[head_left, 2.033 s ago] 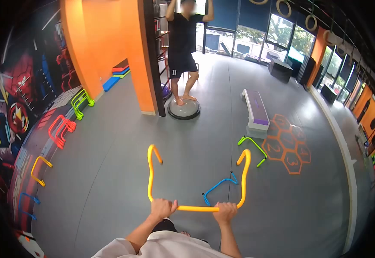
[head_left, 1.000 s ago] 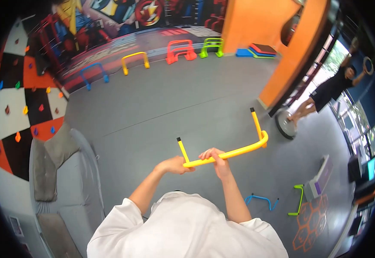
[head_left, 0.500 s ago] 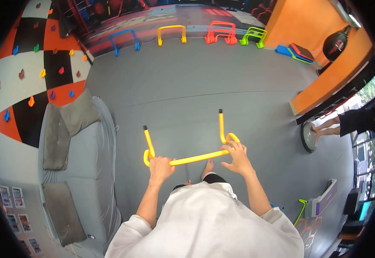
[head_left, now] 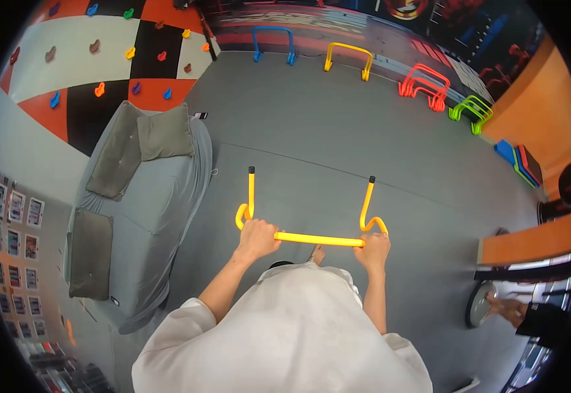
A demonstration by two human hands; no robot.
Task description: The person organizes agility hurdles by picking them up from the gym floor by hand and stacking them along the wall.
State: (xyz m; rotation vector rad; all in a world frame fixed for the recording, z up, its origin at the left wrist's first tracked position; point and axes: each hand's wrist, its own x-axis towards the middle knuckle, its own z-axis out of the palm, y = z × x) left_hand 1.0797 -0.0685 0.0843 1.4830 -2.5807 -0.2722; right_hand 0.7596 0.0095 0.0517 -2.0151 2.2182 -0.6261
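Note:
A yellow hurdle (head_left: 318,240) with black end caps is held in front of my body, its two feet pointing forward, away from me. My left hand (head_left: 258,240) is wrapped round the left end of its crossbar. At the right end, my right hand (head_left: 372,250) has its fingers closed round the bar near the bend. Both palms hide parts of the corners. One bare foot (head_left: 319,253) shows on the floor below the bar.
To my left stands a grey covered sofa (head_left: 141,226) with cushions. Along the far wall are a blue hurdle (head_left: 273,29), another yellow hurdle (head_left: 349,47), red hurdles (head_left: 426,82) and green hurdles (head_left: 474,108). At right, a person's feet rest on a balance dome (head_left: 478,304).
My right hand has closed round the bar, where its fingers were looser before. The view has turned left, and the hurdle now tilts slightly down to the right.

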